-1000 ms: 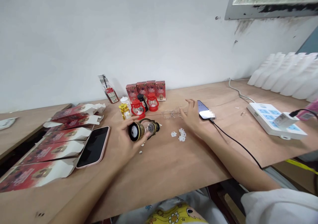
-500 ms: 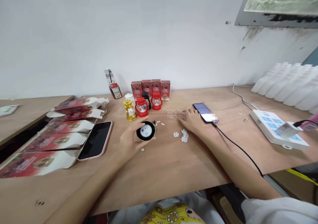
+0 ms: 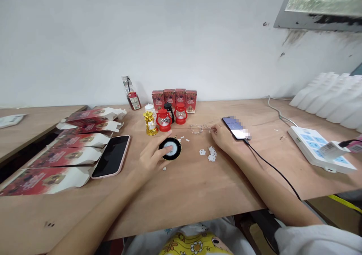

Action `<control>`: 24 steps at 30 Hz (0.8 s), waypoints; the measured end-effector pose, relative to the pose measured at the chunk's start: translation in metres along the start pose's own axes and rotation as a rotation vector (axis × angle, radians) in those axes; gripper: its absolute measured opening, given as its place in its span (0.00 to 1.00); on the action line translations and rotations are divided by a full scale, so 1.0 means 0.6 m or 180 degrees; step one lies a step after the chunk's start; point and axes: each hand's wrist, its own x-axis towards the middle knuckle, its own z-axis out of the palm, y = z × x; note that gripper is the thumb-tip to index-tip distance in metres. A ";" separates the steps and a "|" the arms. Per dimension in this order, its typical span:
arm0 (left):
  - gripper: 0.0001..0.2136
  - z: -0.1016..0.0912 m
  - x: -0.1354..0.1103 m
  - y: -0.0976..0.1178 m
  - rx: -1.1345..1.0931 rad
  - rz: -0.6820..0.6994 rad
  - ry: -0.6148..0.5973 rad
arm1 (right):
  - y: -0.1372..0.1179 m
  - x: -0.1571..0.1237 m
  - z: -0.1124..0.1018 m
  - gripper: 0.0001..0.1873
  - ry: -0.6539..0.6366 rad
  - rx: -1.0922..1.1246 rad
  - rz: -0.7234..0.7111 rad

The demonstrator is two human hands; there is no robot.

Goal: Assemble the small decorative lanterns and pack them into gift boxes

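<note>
My left hand (image 3: 151, 156) is closed around a black and gold toy lantern (image 3: 170, 148), which lies on its side on the wooden table (image 3: 198, 194) with its round base facing me. My right hand (image 3: 223, 137) rests on the table, its fingers drawn together at the edge of a heap of thin wire handles (image 3: 199, 128). Whether a wire is between them I cannot make out. Small white plastic pieces (image 3: 209, 154) lie between the two hands.
Small gold (image 3: 149, 123), red (image 3: 163, 120) and black lanterns stand before red boxes (image 3: 175, 96) by the wall. Flat red cartons (image 3: 68, 156) and a pink-cased phone (image 3: 111, 156) lie left. A cabled phone (image 3: 236, 128), a power strip (image 3: 319, 147) and white bottles (image 3: 328, 93) are right.
My left hand turned the lantern until its base faces me and lowered it to the table. My right hand went from spread above the wires to closed at their edge.
</note>
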 end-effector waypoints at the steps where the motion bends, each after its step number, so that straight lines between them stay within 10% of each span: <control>1: 0.12 0.000 0.002 0.001 0.0031 0.0092 0.0084 | 0.002 0.001 0.002 0.13 0.0030 0.0055 -0.0007; 14: 0.20 0.002 0.020 0.013 -0.0018 0.0212 0.0648 | 0.007 0.011 0.001 0.17 0.0989 0.1265 0.0354; 18: 0.18 0.009 0.016 0.015 -0.0695 -0.0662 0.0822 | -0.018 -0.003 -0.007 0.17 0.0999 0.1941 -0.0176; 24: 0.14 0.013 0.031 -0.007 -0.2309 -0.2504 0.2176 | -0.084 -0.056 -0.011 0.14 0.0103 0.1530 -0.1825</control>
